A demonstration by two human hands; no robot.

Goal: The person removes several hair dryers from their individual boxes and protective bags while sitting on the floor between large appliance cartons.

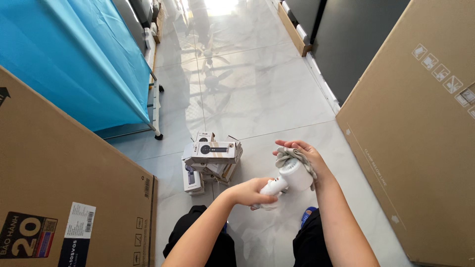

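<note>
Between my knees, over the pale floor tiles point(277, 94), I hold a small white handheld fan point(289, 179). Its long axis runs from the handle at eight o'clock to the round head at two o'clock. My left hand point(253, 192) is closed around the handle; my right hand point(304, 157) presses a grey cloth point(291, 156) onto the head, fingers curled. The cloth hides the fan's face. A pile of small boxes point(212, 159) lies at ten o'clock, well apart.
</note>
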